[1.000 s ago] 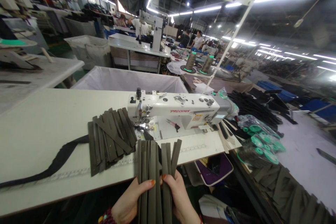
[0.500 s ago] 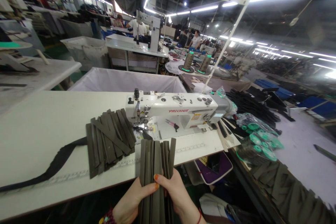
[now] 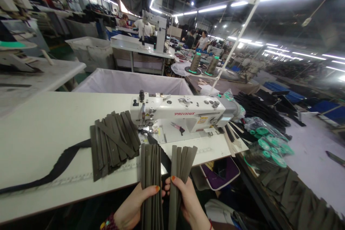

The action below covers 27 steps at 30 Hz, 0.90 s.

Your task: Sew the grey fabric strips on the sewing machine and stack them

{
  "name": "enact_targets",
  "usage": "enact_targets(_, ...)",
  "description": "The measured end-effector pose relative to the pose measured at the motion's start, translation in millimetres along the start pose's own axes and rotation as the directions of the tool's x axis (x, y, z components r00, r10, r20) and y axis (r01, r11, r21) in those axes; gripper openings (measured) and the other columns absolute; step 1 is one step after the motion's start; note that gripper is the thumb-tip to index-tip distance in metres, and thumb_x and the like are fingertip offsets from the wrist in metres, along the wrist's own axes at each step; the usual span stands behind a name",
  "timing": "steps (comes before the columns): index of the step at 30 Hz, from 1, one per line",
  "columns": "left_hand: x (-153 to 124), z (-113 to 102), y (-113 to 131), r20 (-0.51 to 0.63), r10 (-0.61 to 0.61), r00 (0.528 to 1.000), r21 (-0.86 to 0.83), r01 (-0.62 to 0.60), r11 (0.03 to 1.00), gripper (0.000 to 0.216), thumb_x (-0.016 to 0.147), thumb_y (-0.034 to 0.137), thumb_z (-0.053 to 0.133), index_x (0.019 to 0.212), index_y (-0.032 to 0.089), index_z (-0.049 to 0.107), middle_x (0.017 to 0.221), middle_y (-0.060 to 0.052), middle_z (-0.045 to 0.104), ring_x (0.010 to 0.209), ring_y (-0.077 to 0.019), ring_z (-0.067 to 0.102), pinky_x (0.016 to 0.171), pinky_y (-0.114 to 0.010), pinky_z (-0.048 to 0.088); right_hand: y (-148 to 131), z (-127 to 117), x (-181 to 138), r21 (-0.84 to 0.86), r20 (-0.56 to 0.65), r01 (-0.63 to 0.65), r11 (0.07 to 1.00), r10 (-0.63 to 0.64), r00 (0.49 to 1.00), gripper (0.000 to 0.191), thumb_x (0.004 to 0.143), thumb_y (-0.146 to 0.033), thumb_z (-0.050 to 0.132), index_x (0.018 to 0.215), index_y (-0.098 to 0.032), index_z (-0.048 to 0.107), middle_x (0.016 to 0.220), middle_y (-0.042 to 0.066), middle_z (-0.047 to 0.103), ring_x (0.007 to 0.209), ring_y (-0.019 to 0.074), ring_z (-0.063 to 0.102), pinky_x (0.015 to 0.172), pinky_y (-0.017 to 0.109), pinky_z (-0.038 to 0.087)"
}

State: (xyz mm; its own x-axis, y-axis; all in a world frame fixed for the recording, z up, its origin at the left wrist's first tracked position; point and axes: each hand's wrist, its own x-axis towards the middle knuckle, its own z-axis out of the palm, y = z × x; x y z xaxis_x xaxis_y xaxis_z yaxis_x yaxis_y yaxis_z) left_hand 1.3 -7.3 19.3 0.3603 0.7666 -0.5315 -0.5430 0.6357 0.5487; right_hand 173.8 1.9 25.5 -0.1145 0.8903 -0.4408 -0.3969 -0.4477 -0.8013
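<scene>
Below the sewing machine (image 3: 178, 109), my left hand (image 3: 134, 199) is wrapped round a thick bundle of olive-grey strips (image 3: 151, 172), its thumb across the front. A smaller bunch of the same strips (image 3: 179, 169) is in my right hand (image 3: 188, 197), fanned slightly at the top. A narrow gap separates the two bundles, and a black band (image 3: 163, 152) shows behind them, running up to the needle area. Left of the machine a loose pile of strips (image 3: 114, 143) lies on the white table (image 3: 54, 122), partly over another stretch of black band (image 3: 61, 158).
Small pink-handled snips (image 3: 178, 127) lie under the machine arm. To the right are bagged thread spools (image 3: 265, 147) and a heap of strips (image 3: 299, 194). A purple-lined bin (image 3: 222, 176) sits below the table edge. Behind the machine stands a large pale bin (image 3: 129, 81).
The single bundle has been parted in two. My right hand has moved a little right with the smaller bunch, while my left hand keeps the larger one. More black band is visible.
</scene>
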Motion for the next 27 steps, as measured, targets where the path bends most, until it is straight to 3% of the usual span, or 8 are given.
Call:
enact_targets(3, -0.8, 0.8, 0.2, -0.009, 0.011, 1.000, -0.011, -0.011, 1.000, 0.029, 0.068, 0.027, 0.085, 0.092, 0.015, 0.074, 0.092, -0.009, 0.075, 0.086, -0.0239, 0.069, 0.080, -0.036, 0.056, -1.0, -6.5, 1.7, 0.009, 0.007, 0.000, 1.000, 0.000, 1.000, 0.036, 0.074, -0.045, 0.078, 0.080, -0.010, 0.070, 0.064, 0.004, 0.064, 0.054, 0.0108, 0.057, 0.057, 0.023, 0.047)
enact_targets(5, -1.3, 2.3, 1.0, 0.007, 0.026, 1.000, -0.002, -0.026, 1.000, 0.030, 0.069, 0.027, 0.084, 0.094, 0.015, 0.074, 0.094, -0.009, 0.075, 0.089, -0.0257, 0.069, 0.081, -0.037, 0.055, -1.8, -6.7, 1.6, 0.010, 0.016, 0.000, 1.000, 0.000, 1.000, 0.039, 0.071, -0.043, 0.081, 0.093, -0.013, 0.070, 0.067, 0.000, 0.063, 0.055, 0.0106, 0.055, 0.056, 0.024, 0.048)
enact_targets(7, -1.6, 4.6, 2.4, 0.049, 0.040, 0.998, 0.024, -0.042, 0.999, 0.030, 0.071, 0.028, 0.082, 0.097, 0.014, 0.074, 0.097, -0.011, 0.075, 0.091, -0.0270, 0.070, 0.082, -0.036, 0.054, -2.1, -3.2, 0.8, -0.011, 0.032, 0.003, 1.000, -0.003, 0.999, 0.046, 0.069, -0.042, 0.083, 0.103, -0.015, 0.068, 0.068, -0.001, 0.063, 0.055, 0.0113, 0.055, 0.053, 0.023, 0.046)
enact_targets(9, -1.8, 7.4, 4.2, 0.105, 0.058, 0.993, 0.043, -0.063, 0.997, 0.033, 0.074, 0.027, 0.080, 0.103, 0.014, 0.074, 0.100, -0.012, 0.076, 0.093, -0.0282, 0.070, 0.085, -0.037, 0.053, -1.9, 2.9, 0.1, -0.048, 0.056, 0.023, 0.999, -0.020, 0.998, 0.047, 0.067, -0.042, 0.085, 0.101, -0.016, 0.067, 0.068, -0.001, 0.064, 0.055, 0.0120, 0.055, 0.051, 0.023, 0.043)
enact_targets(15, -2.6, 13.2, 7.0, 0.108, 0.123, 0.986, 0.112, -0.135, 0.984, 0.057, 0.071, 0.029, 0.083, 0.124, 0.015, 0.067, 0.113, -0.014, 0.074, 0.111, -0.0330, 0.064, 0.098, -0.042, 0.048, 0.6, 15.7, 3.8, -0.129, 0.113, 0.131, 0.983, -0.116, 0.987, 0.047, 0.061, -0.037, 0.090, 0.097, -0.015, 0.069, 0.095, 0.007, 0.072, 0.092, 0.0249, 0.066, 0.085, 0.036, 0.050)
enact_targets(21, -3.0, 16.0, 2.0, 0.054, 0.105, 0.993, 0.074, -0.108, 0.991, 0.066, 0.064, 0.034, 0.087, 0.123, 0.014, 0.067, 0.110, -0.017, 0.074, 0.106, -0.0362, 0.066, 0.096, -0.047, 0.049, 2.5, 7.9, 5.8, -0.174, 0.062, 0.081, 0.981, -0.071, 0.996, 0.039, 0.066, -0.041, 0.085, 0.091, -0.013, 0.072, 0.086, 0.007, 0.074, 0.081, 0.0240, 0.068, 0.075, 0.034, 0.051)
enact_targets(24, -0.9, 14.2, 1.3, 0.062, 0.097, 0.993, 0.083, -0.102, 0.991, 0.057, 0.065, 0.035, 0.087, 0.116, 0.013, 0.070, 0.107, -0.016, 0.075, 0.106, -0.0350, 0.067, 0.094, -0.045, 0.050, 1.7, 6.4, 2.6, -0.158, 0.019, 0.093, 0.983, -0.091, 0.996, 0.034, 0.063, -0.038, 0.086, 0.084, -0.014, 0.072, 0.083, 0.006, 0.073, 0.078, 0.0218, 0.066, 0.071, 0.030, 0.050)
enact_targets(27, 1.4, 8.7, 3.0, 0.076, 0.085, 0.993, 0.110, -0.093, 0.990, 0.044, 0.069, 0.035, 0.085, 0.105, 0.013, 0.074, 0.102, -0.014, 0.076, 0.098, -0.0304, 0.069, 0.088, -0.039, 0.052, 0.8, 3.8, -0.4, -0.101, -0.029, 0.080, 0.992, -0.083, 0.996, 0.033, 0.070, -0.042, 0.079, 0.085, -0.013, 0.072, 0.074, 0.006, 0.071, 0.069, 0.0195, 0.065, 0.067, 0.030, 0.051)
